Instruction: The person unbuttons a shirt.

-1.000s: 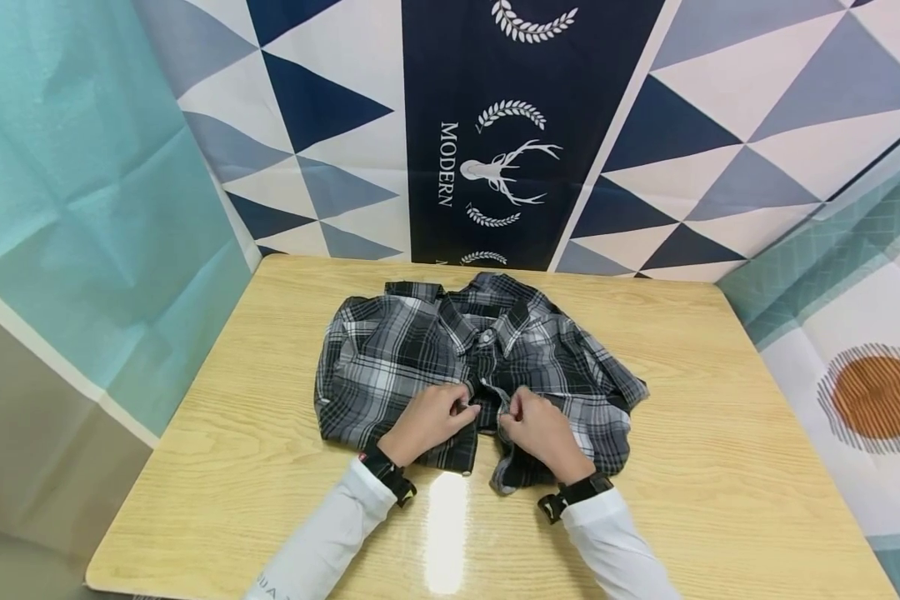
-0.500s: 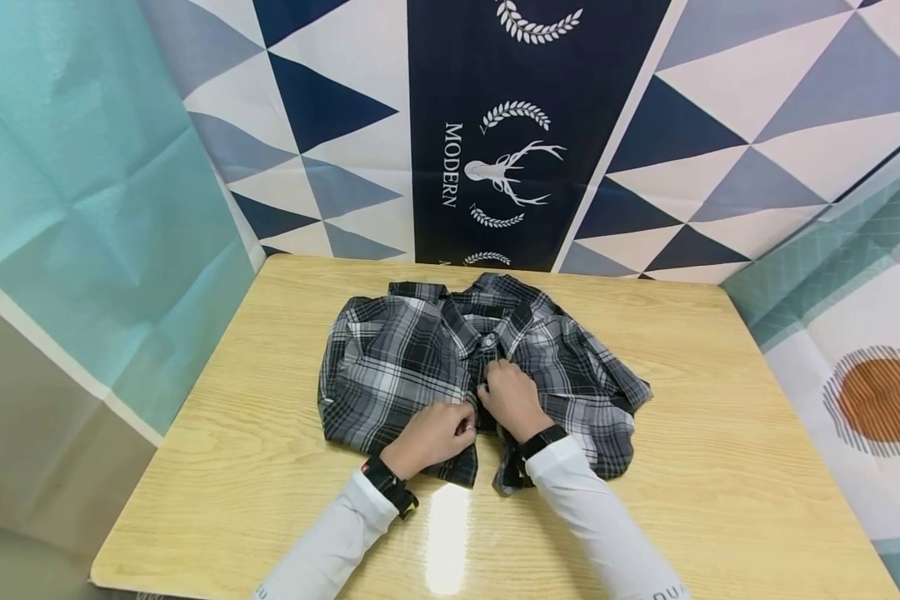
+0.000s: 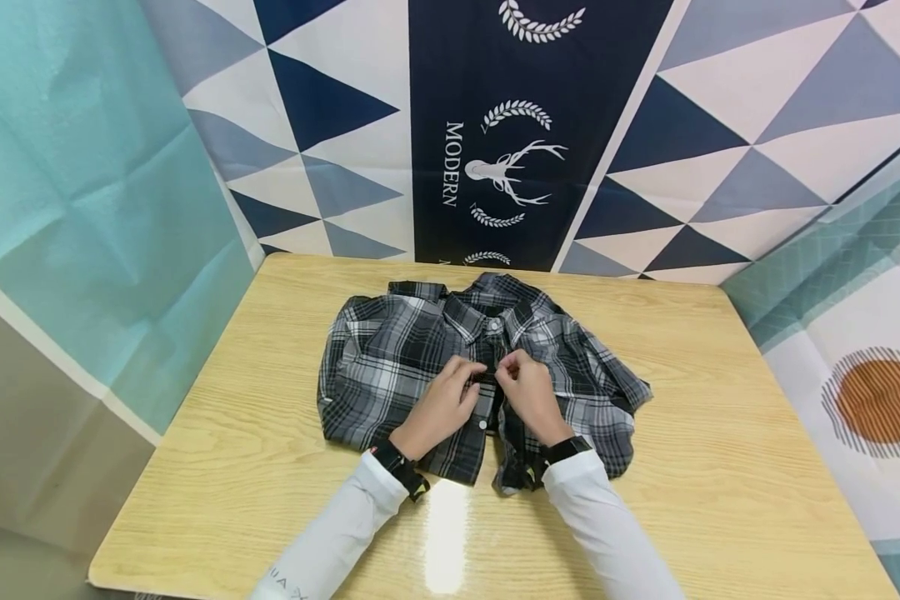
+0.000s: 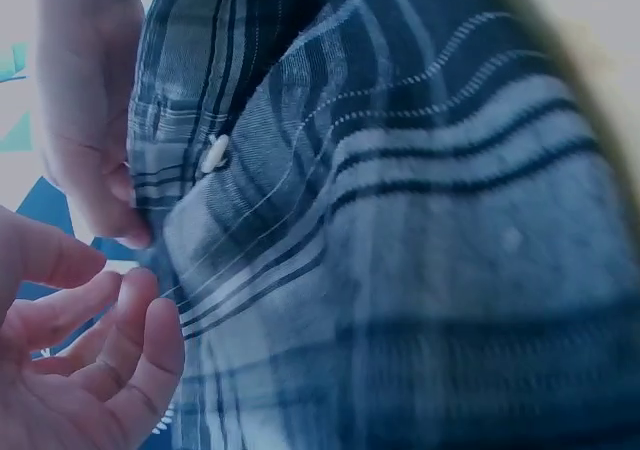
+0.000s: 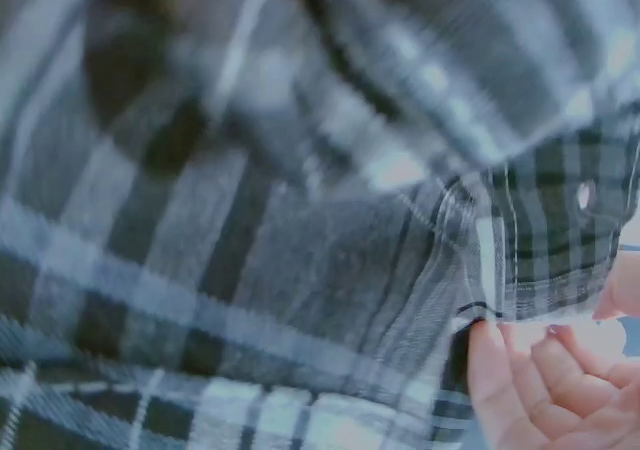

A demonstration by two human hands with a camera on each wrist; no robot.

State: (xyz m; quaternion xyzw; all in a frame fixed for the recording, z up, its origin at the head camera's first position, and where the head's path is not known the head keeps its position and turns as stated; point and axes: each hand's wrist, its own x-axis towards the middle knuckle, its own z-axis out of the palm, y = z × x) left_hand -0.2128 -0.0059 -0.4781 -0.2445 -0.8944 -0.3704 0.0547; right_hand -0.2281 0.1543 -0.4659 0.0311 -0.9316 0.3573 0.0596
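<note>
A black, grey and white plaid shirt (image 3: 390, 350) lies on the table, its collar toward the wall. White buttons run down its front; one button (image 3: 483, 425) shows below the hands, and the lower front edges stand apart. My left hand (image 3: 441, 404) is over the shirt's left half, thumb and fingers spread apart, fingertips at the button strip. Across from it, my right hand (image 3: 528, 392) pinches the edge of the other front panel between thumb and forefinger. In the left wrist view, a white button (image 4: 214, 154) shows on the raised strip beside both hands.
The light wood table (image 3: 232, 467) extends around the shirt on every side. A patterned cloth wall (image 3: 330, 125) rises behind it, with teal curtains (image 3: 82, 208) at the left and a printed curtain (image 3: 870, 467) at the right.
The left hand has moved up along the front strip and its fingers have spread. My right hand went up toward the collar, then back slightly right, with the panel edge pinched now.
</note>
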